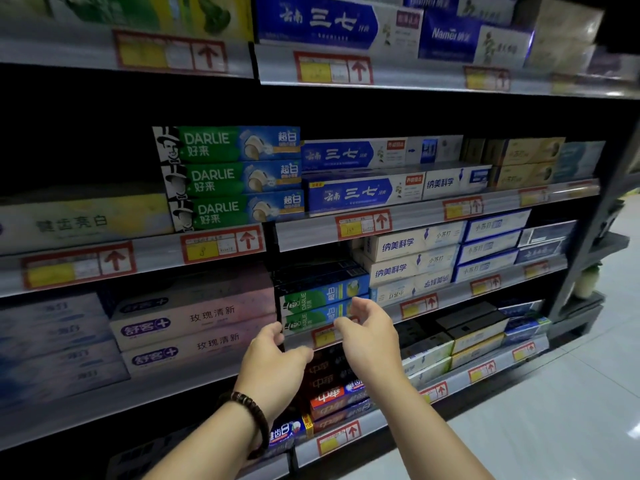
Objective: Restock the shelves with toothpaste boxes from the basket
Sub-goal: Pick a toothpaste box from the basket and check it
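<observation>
The left hand (273, 365) and the right hand (372, 336) are both raised to the third shelf rail (460, 296), one at each end of two green Darlie toothpaste boxes (313, 301). The two boxes lie flat, stacked one on the other, under a dark blue box (318, 275). The left hand is at the left end of the stack with its fingers loosely curled and nothing in them; contact with the boxes cannot be confirmed. The right hand is at the right end with its fingers relaxed and parted, and it holds nothing. A beaded bracelet (254, 410) is on the left wrist. Pink toothpaste boxes (194, 320) lie to the left of the stack and white-and-blue boxes (408, 268) to its right. Three more Darlie boxes (228, 178) are stacked on the shelf above. Red toothpaste boxes (329, 396) lie on the shelf below.
</observation>
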Demonstrator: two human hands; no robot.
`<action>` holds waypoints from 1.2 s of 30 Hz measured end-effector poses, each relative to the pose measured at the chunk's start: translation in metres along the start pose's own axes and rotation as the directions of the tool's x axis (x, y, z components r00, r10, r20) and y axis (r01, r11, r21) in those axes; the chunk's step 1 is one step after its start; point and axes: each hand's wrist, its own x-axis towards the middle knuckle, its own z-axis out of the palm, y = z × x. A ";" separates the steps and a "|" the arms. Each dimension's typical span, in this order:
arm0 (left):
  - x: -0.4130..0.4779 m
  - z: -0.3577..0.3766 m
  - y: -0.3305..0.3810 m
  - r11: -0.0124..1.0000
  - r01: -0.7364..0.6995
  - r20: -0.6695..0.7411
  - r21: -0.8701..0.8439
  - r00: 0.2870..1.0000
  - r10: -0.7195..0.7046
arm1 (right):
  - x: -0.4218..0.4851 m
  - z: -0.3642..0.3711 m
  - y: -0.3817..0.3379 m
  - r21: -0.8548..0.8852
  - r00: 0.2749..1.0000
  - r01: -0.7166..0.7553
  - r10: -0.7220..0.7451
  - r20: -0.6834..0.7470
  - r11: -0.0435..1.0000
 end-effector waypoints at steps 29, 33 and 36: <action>-0.145 -0.137 0.040 0.999 0.004 0.098 0.054 0.995 -0.009 | -0.184 -0.019 -0.082 0.014 0.985 -0.085 0.082 0.153 0.996; -0.162 -0.153 0.035 0.998 -0.002 0.081 0.060 0.997 -0.003 | -0.212 -0.009 -0.085 0.022 0.982 -0.097 0.092 0.166 0.995; -0.175 -0.161 0.032 0.998 -0.006 0.066 0.069 0.998 0.002 | -0.227 -0.007 -0.085 0.032 0.980 -0.095 0.088 0.181 0.995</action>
